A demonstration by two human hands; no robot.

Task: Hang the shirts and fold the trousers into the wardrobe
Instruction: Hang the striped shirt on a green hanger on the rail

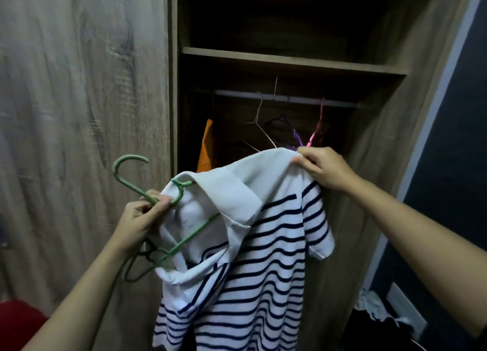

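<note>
Two bare hands hold a navy-and-white striped polo shirt point(250, 271) in front of the open wardrobe point(290, 61), below its hanging rail point(290, 99). The left hand point(143, 219) has thumb and fingers pinched on the neck of a green hanger point(131, 186). One hanger arm runs into the shirt's neck opening under the white collar point(232, 190), and the hook points up in front of the wardrobe's closed door point(79, 113). The right hand point(322, 167) clamps its curled fingers on the shirt's shoulder edge, raised toward the wardrobe opening. Inside the wardrobe, an orange garment point(207, 150) hangs at the left. A white wire hanger point(259, 113), a purple hanger point(296, 137) and a pink hanger point(317, 126) hang from the rail.
</note>
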